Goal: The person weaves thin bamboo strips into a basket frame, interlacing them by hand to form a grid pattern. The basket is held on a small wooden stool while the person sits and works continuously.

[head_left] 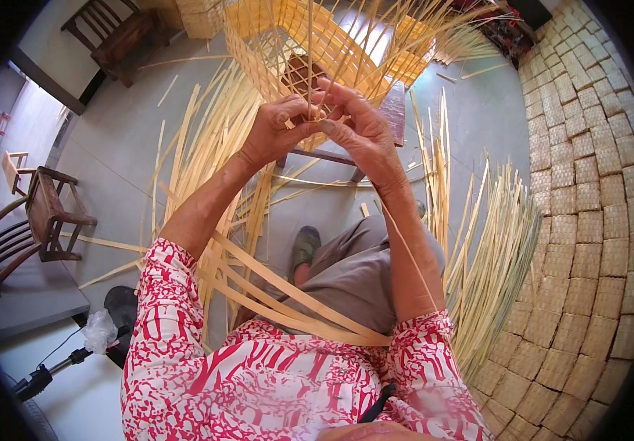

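Observation:
A partly woven basket (247, 55) of yellow bamboo strips stands in front of me, with loose strip ends sticking up and out. My left hand (281, 126) is closed in a pinch at its near edge, thumb and fingers on a thin bamboo strip. Close beside it, my right hand (361, 132) pinches at the same spot, its thumb almost touching the left fingertips. An upright strip (310, 44) rises between the two hands. Another narrow strip (405, 239) trails down along my right forearm. Exactly how the strips cross under my fingertips is hidden.
Long bamboo strips (199, 158) lie on the floor at left, and several cross my lap. A bundle of thinner strips (497, 250) lies at right, near stacked woven blocks (581, 242). A dark wooden stool (394, 114) is under the basket. Wooden chairs (48, 209) stand at left.

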`<state>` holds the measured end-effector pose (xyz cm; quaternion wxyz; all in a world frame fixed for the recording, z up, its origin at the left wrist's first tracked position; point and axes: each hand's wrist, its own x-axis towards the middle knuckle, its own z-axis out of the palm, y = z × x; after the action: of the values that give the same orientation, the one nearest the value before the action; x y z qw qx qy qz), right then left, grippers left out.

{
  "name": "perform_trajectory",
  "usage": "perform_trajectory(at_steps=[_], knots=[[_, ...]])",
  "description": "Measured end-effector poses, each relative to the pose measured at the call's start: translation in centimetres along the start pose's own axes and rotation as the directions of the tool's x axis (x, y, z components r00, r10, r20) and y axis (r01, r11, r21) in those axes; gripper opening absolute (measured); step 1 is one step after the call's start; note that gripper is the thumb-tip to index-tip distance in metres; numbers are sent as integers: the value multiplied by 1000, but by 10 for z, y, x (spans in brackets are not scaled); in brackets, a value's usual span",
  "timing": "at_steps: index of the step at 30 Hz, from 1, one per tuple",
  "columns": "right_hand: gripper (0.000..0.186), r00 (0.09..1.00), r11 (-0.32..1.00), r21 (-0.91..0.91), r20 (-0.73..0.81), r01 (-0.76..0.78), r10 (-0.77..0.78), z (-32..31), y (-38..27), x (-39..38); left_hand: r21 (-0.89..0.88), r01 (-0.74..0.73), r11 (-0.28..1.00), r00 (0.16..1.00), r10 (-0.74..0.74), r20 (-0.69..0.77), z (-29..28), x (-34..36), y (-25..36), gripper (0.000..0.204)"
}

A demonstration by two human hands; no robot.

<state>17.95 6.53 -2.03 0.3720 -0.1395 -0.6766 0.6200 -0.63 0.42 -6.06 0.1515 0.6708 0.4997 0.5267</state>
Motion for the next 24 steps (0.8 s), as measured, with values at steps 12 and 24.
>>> perform_trajectory(at_steps=[12,24], knots=[[36,928,982,190,-361,-19,87,8,5,-1,29,55,998,998,-56,5,5,2,0,23],[25,903,992,-44,-420,-122,93,-14,-4,10,-154,39,987,997,-47,-54,11,-2,2,21]])
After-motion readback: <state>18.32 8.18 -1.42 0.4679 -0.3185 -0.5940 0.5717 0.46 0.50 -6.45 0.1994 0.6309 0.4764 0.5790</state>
